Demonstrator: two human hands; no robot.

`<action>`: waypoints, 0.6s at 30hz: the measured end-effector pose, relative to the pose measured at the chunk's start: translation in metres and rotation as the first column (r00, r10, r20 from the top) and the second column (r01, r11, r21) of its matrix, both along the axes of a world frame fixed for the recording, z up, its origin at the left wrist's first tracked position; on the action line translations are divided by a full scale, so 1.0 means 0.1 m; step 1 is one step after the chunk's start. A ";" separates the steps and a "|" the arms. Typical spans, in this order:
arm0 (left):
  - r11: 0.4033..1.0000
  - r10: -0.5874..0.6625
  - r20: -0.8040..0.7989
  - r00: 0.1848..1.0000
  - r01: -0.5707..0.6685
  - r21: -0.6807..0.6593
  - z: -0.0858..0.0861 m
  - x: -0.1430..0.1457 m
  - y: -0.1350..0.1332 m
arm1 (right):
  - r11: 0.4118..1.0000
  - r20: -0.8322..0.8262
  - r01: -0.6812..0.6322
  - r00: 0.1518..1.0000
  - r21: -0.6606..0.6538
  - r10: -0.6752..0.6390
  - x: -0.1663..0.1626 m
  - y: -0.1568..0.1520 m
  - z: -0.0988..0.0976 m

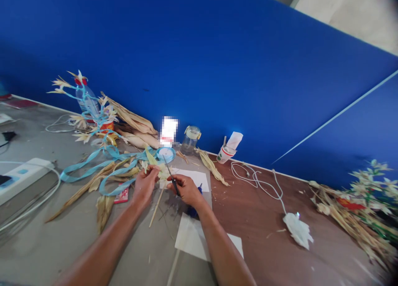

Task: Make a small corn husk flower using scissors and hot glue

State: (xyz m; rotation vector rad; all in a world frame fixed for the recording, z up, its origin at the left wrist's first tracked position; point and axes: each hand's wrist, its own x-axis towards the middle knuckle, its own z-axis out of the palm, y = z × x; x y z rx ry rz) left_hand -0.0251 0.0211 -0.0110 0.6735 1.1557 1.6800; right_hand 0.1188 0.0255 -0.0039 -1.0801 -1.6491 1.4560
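Note:
My left hand (147,184) pinches a pale piece of corn husk (163,172) above the table. In my right hand (185,189) are dark scissors (174,184), with the blade pointing up and away beside the husk. Whether the blades touch the husk I cannot tell. White paper (197,179) lies behind my right hand, and a thin stick (157,205) lies below my hands. A roll of light blue ribbon (166,154) sits just beyond them. Partly hidden by my right forearm is a dark blue object (193,211).
Ribbon-wrapped husk flowers (99,118) stand at the left by a plastic bottle (87,96). Dry husks (132,118), a glass jar (190,140) and a paper cup (226,154) line the blue partition (199,62). A power strip (26,179) is at left; a white cable (276,186) and husk bundle (345,219) are right.

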 end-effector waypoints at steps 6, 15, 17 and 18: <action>0.995 -0.099 -0.017 0.995 0.099 -0.015 0.03 0.02 -0.01 | 0.980 -0.333 0.177 0.922 -0.091 -0.197 0.02 0.03 0.05; 0.925 -0.379 -0.288 0.880 0.367 -0.095 -0.08 0.03 -0.01 | 0.948 -0.398 0.278 0.860 -0.158 -0.319 0.03 0.08 0.04; 0.910 -0.412 -0.305 0.859 0.403 -0.096 -0.08 0.04 -0.01 | 0.944 -0.362 0.300 0.872 -0.137 -0.330 0.02 0.08 0.03; 0.903 -0.428 -0.293 0.855 0.419 -0.097 -0.08 0.04 -0.01 | 0.941 -0.349 0.314 0.874 -0.128 -0.339 0.01 0.08 0.03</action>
